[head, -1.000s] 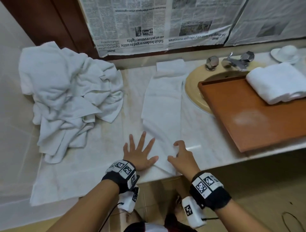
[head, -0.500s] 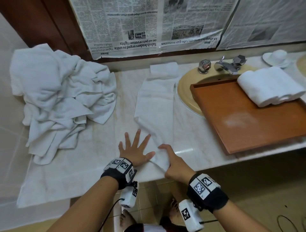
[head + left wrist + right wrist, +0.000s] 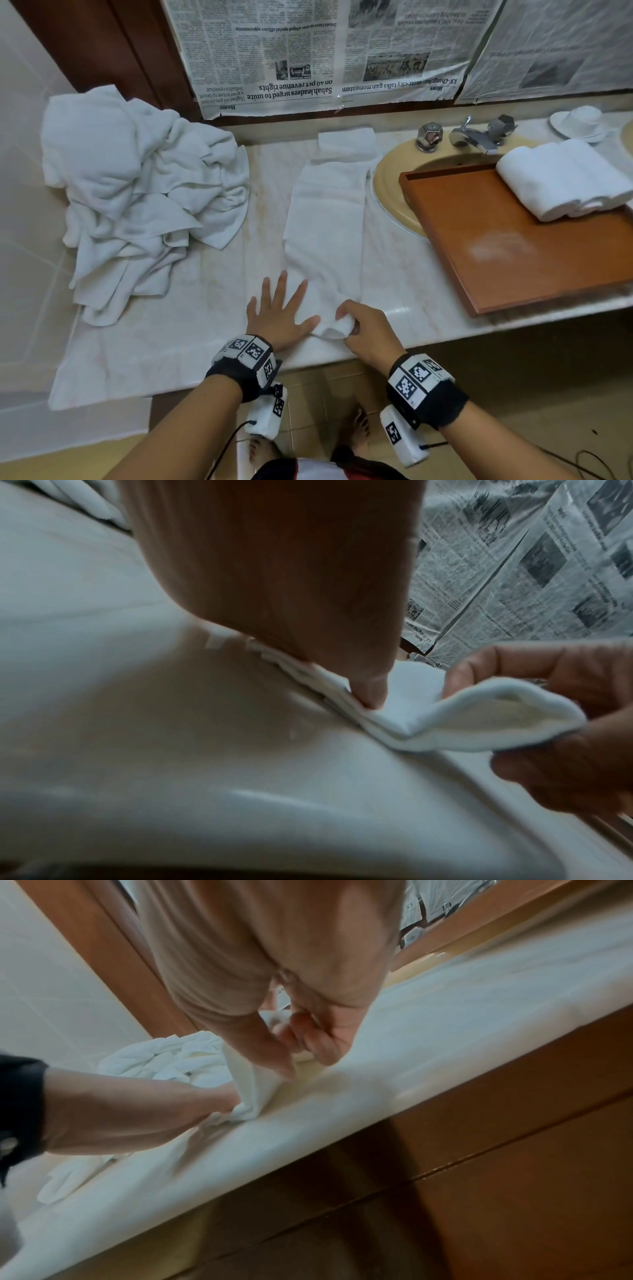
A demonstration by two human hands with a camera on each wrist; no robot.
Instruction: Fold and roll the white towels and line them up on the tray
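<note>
A white towel (image 3: 327,219), folded into a long narrow strip, lies on the marble counter (image 3: 394,274) and runs away from me. My left hand (image 3: 279,313) lies flat with spread fingers on its near left part, the thumb (image 3: 371,693) pressing the cloth. My right hand (image 3: 356,323) pinches the strip's near end (image 3: 479,715) and curls it over (image 3: 255,1088). A pile of unfolded white towels (image 3: 137,195) sits at the back left. The wooden tray (image 3: 507,260) lies across the sink with rolled towels (image 3: 561,178) at its far right.
The tan sink basin (image 3: 394,192) and chrome taps (image 3: 472,135) lie under and behind the tray. A white dish (image 3: 579,121) stands at the far right. Newspaper (image 3: 329,51) covers the wall behind. The counter's front edge (image 3: 377,1123) runs just below my hands.
My right hand has lifted the strip's near end and curled it over, where before it only touched the edge. The left hand has stayed flat on the towel.
</note>
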